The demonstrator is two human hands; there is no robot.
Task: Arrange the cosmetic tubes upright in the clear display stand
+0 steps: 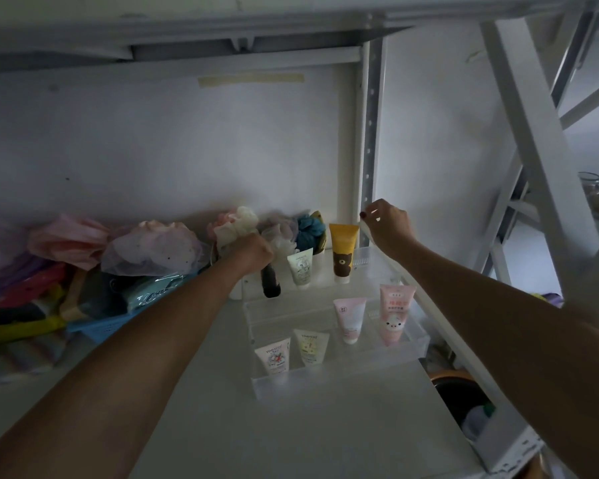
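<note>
At back tier of clear display stand (408,340): left hand (253,252) fisted around upright dark tube (269,281); right hand (388,224) pinching white tube (367,233) beside yellow tube (342,252).

"yimaidsi" tops the front white tube (273,356) and yellow tube (311,346).

A dark tube (270,280) is gripped from above by the left hand (253,252) on the stand's (325,378) top tier, while a white tube (367,233) is pinched by the right hand (388,224).
</note>
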